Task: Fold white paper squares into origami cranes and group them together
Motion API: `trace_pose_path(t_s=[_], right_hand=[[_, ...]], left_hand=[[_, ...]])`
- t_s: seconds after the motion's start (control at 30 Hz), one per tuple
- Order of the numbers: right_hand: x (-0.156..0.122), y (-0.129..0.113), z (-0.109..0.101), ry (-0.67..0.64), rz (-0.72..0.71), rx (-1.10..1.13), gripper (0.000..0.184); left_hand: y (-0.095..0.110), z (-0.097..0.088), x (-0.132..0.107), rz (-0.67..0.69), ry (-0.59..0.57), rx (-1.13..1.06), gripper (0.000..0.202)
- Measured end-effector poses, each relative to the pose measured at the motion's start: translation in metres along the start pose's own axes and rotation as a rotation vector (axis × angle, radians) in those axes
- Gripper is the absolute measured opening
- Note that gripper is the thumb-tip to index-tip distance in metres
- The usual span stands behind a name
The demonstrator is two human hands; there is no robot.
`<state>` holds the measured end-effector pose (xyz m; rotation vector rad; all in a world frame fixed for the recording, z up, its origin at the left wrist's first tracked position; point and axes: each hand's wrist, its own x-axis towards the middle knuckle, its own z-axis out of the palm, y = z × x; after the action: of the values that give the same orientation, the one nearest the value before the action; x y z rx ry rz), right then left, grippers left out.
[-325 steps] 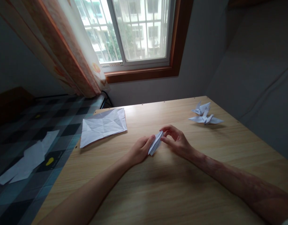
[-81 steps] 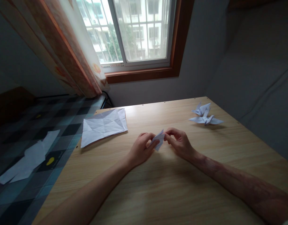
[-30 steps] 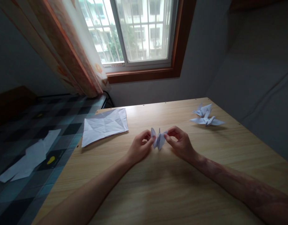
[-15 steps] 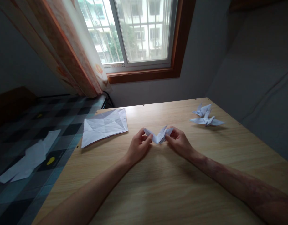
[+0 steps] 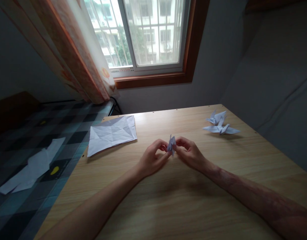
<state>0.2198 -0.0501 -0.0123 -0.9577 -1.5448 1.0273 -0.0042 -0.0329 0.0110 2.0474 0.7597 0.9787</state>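
Between my two hands, over the middle of the table, is a small white origami crane, its folds pressed close together. My left hand pinches its left side with thumb and fingers. On the other side my right hand pinches it near the centre. Fingertips cover part of the paper, so some of its folds are hidden. Two more folded paper cranes stand at the right rear of the table, a front one with its wings spread and another just behind it.
Creased white paper sheets lie at the table's back left. Left of the table, a bed with a checked cover carries loose white paper pieces. A window and a curtain are beyond.
My left hand has moved right, towards my right hand. The crane's wings, spread out before, are now brought together into a narrow upright shape.
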Motion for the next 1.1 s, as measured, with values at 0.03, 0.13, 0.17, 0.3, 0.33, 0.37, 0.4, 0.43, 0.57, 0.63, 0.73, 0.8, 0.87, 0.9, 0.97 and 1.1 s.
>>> trace_pose_path(t_s=[0.03, 0.13, 0.17, 0.3, 0.33, 0.37, 0.4, 0.43, 0.57, 0.63, 0.73, 0.8, 0.87, 0.9, 0.97, 1.1], right_hand=[[-0.0002, -0.0008, 0.0001, -0.001, 0.005, -0.006, 0.036], [-0.0014, -0.0041, 0.0011, -0.003, -0.007, -0.031, 0.031], [-0.0019, -0.0053, 0.0016, -0.003, -0.024, -0.039, 0.028], [-0.0038, -0.0083, 0.0037, -0.008, -0.131, -0.053, 0.020], [-0.0042, -0.0085, 0.0041, -0.009, -0.151, -0.055, 0.018], [-0.0046, -0.0084, 0.0044, -0.010, -0.163, -0.059, 0.016], [-0.0050, -0.0083, 0.0045, -0.010, -0.167, -0.062, 0.014], [-0.0054, -0.0081, 0.0045, -0.012, -0.165, -0.063, 0.013], [-0.0057, -0.0087, 0.0036, -0.004, -0.128, -0.079, 0.021], [-0.0051, -0.0098, 0.0033, 0.020, -0.103, -0.095, 0.030], [-0.0041, -0.0105, 0.0035, 0.050, -0.070, -0.102, 0.041], [-0.0038, -0.0094, 0.0037, 0.061, -0.065, -0.106, 0.047], [-0.0039, -0.0070, 0.0034, 0.071, -0.063, -0.111, 0.051], [-0.0041, -0.0057, 0.0030, 0.074, -0.062, -0.111, 0.052], [-0.0045, -0.0040, 0.0019, 0.066, -0.061, -0.102, 0.055], [-0.0049, -0.0077, 0.0012, 0.016, -0.092, -0.073, 0.051]], left_hand=[[0.0005, 0.0000, 0.0001, 0.004, 0.006, 0.010, 0.020], [0.0009, 0.0000, -0.0002, 0.006, 0.018, 0.043, 0.017], [0.0006, 0.0001, -0.0006, 0.008, 0.020, 0.058, 0.015], [-0.0018, 0.0024, -0.0041, 0.053, 0.040, 0.172, 0.005], [-0.0022, 0.0032, -0.0049, 0.072, 0.043, 0.214, 0.004], [-0.0024, 0.0040, -0.0056, 0.092, 0.043, 0.257, 0.003], [-0.0023, 0.0046, -0.0060, 0.112, 0.037, 0.298, 0.004], [-0.0019, 0.0052, -0.0061, 0.132, 0.023, 0.333, 0.004], [0.0013, 0.0062, -0.0048, 0.196, -0.062, 0.435, 0.007], [0.0023, 0.0066, -0.0041, 0.209, -0.101, 0.475, 0.008], [0.0019, 0.0072, -0.0041, 0.228, -0.149, 0.521, 0.012], [0.0011, 0.0076, -0.0045, 0.243, -0.175, 0.540, 0.014], [0.0010, 0.0076, -0.0047, 0.246, -0.189, 0.534, 0.016], [0.0015, 0.0075, -0.0047, 0.242, -0.191, 0.521, 0.016], [0.0030, 0.0067, -0.0044, 0.230, -0.186, 0.483, 0.014], [0.0047, 0.0046, -0.0037, 0.183, -0.125, 0.428, 0.017]])
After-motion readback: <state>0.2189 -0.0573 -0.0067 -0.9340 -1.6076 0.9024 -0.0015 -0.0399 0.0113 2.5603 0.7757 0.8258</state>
